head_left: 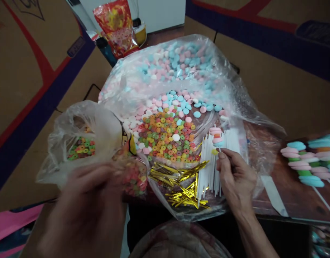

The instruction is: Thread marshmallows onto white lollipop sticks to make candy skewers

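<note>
My right hand pinches a candy skewer between thumb and fingers. Pink and blue candy discs with an orange-red ring sit on it, and a yellow piece shows by my fingertips. Beneath it lies a bundle of white sticks. My left hand is smeared by motion, so its fingers and anything in them cannot be made out. It is nearest to a clear bag of red gummy rings. Loose gummy rings in several colours are heaped between the hands, with gold twist ties in front.
Behind the rings a large clear bag spills pink, blue and white candies. Another clear bag stands left. Finished-looking skewers lie right, near a white strip. Cardboard boxes flank the table, and a red packet stands behind.
</note>
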Motion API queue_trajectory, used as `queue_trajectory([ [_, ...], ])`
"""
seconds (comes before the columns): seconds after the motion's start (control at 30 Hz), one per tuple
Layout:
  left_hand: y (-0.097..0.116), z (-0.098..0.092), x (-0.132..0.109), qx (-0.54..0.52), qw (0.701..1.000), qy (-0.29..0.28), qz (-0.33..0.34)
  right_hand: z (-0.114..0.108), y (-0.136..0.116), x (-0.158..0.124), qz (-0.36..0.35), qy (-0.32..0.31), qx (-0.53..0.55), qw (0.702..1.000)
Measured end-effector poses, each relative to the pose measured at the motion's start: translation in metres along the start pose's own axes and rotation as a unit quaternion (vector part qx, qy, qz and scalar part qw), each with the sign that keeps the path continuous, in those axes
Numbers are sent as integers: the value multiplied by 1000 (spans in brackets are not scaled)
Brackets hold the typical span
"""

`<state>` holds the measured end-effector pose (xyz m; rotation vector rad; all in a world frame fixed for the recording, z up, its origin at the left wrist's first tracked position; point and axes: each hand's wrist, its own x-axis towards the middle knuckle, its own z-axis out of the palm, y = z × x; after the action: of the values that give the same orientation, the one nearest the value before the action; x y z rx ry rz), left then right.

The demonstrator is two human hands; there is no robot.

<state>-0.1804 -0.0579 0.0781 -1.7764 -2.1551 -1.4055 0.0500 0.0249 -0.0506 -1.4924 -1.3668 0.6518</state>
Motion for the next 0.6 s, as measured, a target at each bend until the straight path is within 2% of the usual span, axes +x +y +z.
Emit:
queue_trajectory([
  [0.03,5,16,2,-19,996,-86,27,0,1,0,-2,1,-2,1000],
  [0.07,6,35,4,-24,987,-141,68,1,2,0,-3,1,-3,1000],
  [0.1,4,56,5,-27,979,-178,94,1,4,0,-5,-1,-4,1000],
  [0.2,-14,116,9,11,956,-279,87,2,7,0,-13,-11,-5,1000],
  [0.27,-26,142,10,37,936,-335,103,2,7,-1,-14,-17,-8,1000],
  [0.37,-34,151,9,64,925,-356,118,2,6,-1,-9,-24,-18,1000],
  [0.47,-33,143,9,59,929,-346,117,2,5,0,-10,-26,-19,999],
  [0.6,-29,138,17,-10,947,-310,82,3,5,0,-13,-29,-17,999],
])
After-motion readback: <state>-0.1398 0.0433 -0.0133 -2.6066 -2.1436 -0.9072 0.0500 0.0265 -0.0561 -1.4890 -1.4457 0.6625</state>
